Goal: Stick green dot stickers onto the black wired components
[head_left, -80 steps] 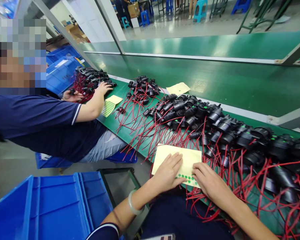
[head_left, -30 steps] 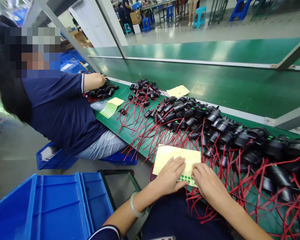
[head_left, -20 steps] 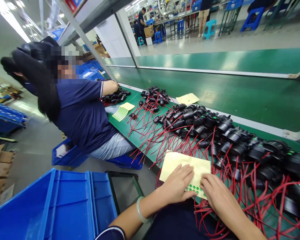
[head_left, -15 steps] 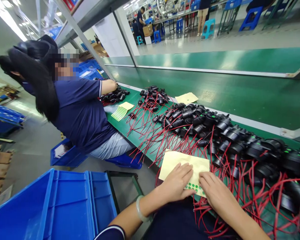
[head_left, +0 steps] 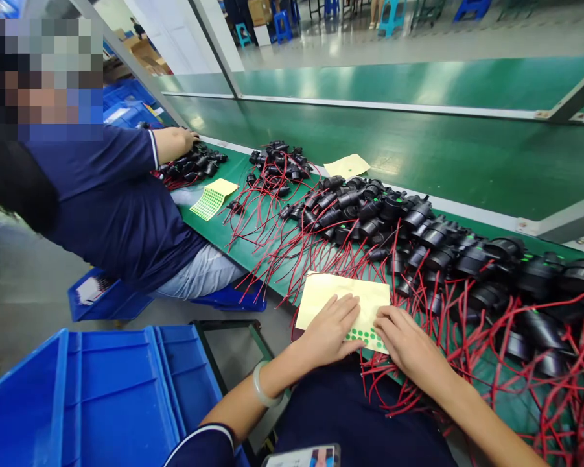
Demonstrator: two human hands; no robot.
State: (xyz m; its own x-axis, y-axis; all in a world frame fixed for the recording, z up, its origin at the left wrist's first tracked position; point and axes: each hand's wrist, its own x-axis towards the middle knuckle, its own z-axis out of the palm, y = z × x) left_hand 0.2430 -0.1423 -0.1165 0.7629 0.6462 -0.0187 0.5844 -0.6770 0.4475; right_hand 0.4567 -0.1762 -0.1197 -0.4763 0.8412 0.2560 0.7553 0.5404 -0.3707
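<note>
A pale yellow sticker sheet [head_left: 343, 285] with rows of green round dots along its lower edge lies at the bench's near edge. My left hand [head_left: 328, 331] rests flat on it, fingers stretched out, thumb pointing along the dots. At the sheet's right side, my right hand [head_left: 403, 337] has its fingers bent and pressed together on the edge by the dots. Whether a single sticker is between those fingertips is too small to tell. Beyond the sheet lie heaped black cylindrical parts [head_left: 435, 233] with red wires [head_left: 315, 250], some bearing green dots.
Another dotted sheet [head_left: 209, 203] and a yellow sheet [head_left: 347, 166] lie farther along the green bench [head_left: 253, 243]. A smaller pile of black parts [head_left: 282, 162] sits between them. On the left sits a co-worker [head_left: 111, 201]. Blue crates [head_left: 116, 383] stand at my lower left.
The view has shifted, so the bench and co-worker appear farther left and higher. Both my hands stay on the sheet in nearly the same pose.
</note>
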